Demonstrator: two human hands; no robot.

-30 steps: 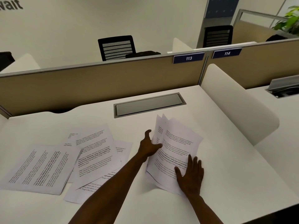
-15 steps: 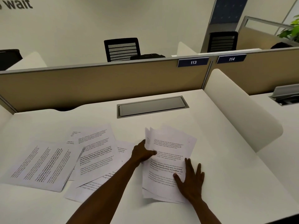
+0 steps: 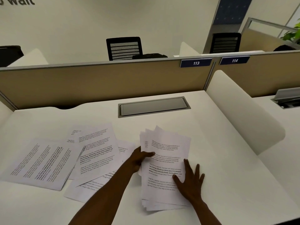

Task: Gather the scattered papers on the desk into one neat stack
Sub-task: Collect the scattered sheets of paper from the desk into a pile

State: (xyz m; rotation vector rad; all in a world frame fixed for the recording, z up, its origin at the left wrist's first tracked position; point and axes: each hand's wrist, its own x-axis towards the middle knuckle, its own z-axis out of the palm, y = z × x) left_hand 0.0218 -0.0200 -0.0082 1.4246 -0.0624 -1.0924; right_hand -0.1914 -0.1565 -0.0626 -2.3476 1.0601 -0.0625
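Labels "113" (image 3: 196, 63) and "114" (image 3: 234, 60) read clearly beyond the fingers; left hand (image 3: 140, 158) pinches the uneven printed stack (image 3: 165, 161), right hand (image 3: 190, 181) flat on it with fingers spread.

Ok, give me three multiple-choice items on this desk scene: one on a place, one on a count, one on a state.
1. Where do the loose sheets lie relative to the gathered pile?
A. To its left
B. To its right
C. On top of it

2. How many numbered signs show on the partition?
A. One
B. Two
C. Four

3. How does the right hand meet the pile?
A. Hovering above
B. Pressed flat on it
C. Lifting it clear of the desk

Answers: 1 A, they spread left of the left hand. 2 B, sign 113 and sign 114. 3 B, palm and fingers lie flat on the top sheet.
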